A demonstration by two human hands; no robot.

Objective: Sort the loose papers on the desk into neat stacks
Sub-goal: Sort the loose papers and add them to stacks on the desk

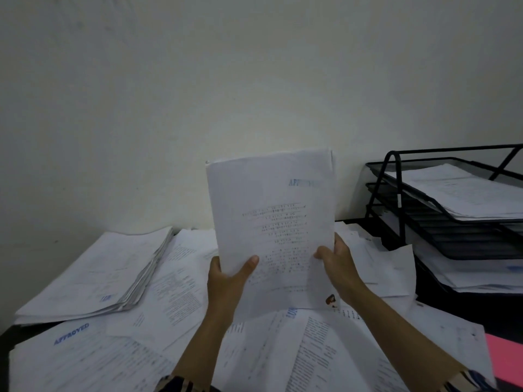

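Right now the fingers are gripping a sheaf (pixel 271 222) of printed pages, held upright above the middle of the counter (pixel 452 309). On the left hand (pixel 226 281) the thumb (pixel 249 264) is lying across the front of the sheaf near its lower left edge, with the other fingers hidden behind. The right hand (pixel 339 264) is pinching the lower right edge, thumb in front, the rest curled behind. Both hands are closing on paper, neither is hanging loose.

Risk, as a judgement: the sheaf is being held only along its bottom edge, so the tall upper part is likely to flop or fan, and the top corner is already looking folded or uneven. If the grip is eased, back pages may be slipping out and dropping onto the loose papers (pixel 158 295) beneath, mixing what is being sorted. A blue stamp is showing near the sheaf's top right; the print is too blurred to read.

Outward from the hands, loose papers are covering the near and middle counter, overlapping at angles. A stack (pixel 93 270) is lying toward the far left corner, fairly squared. A black tray rack (pixel 396 193) holding papers is standing at the far right edge. Something pink (pixel 506 357) is peeking in at the near right edge.
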